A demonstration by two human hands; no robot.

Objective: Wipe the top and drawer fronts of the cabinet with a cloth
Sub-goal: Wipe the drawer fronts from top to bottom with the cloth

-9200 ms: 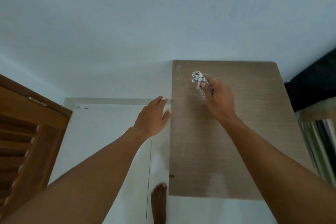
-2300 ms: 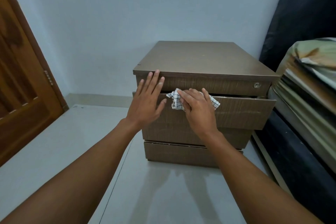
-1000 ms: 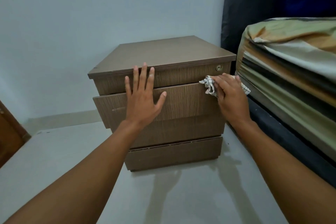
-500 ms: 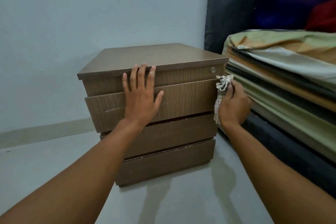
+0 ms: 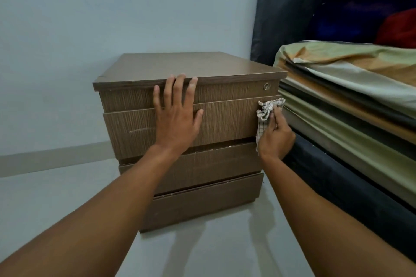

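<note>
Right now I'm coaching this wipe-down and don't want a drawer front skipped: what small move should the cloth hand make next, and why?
Probably sweep the checked cloth leftward across the second drawer front. The right hand holds it at that front's right edge, the left hand braces the cabinet flat, and the two lower drawer fronts wait below.

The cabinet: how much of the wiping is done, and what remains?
Nothing shows whether the top is wiped. The right hand presses the cloth at the second drawer front's right edge; the left hand braces it. The two lower fronts are untouched now.
</note>
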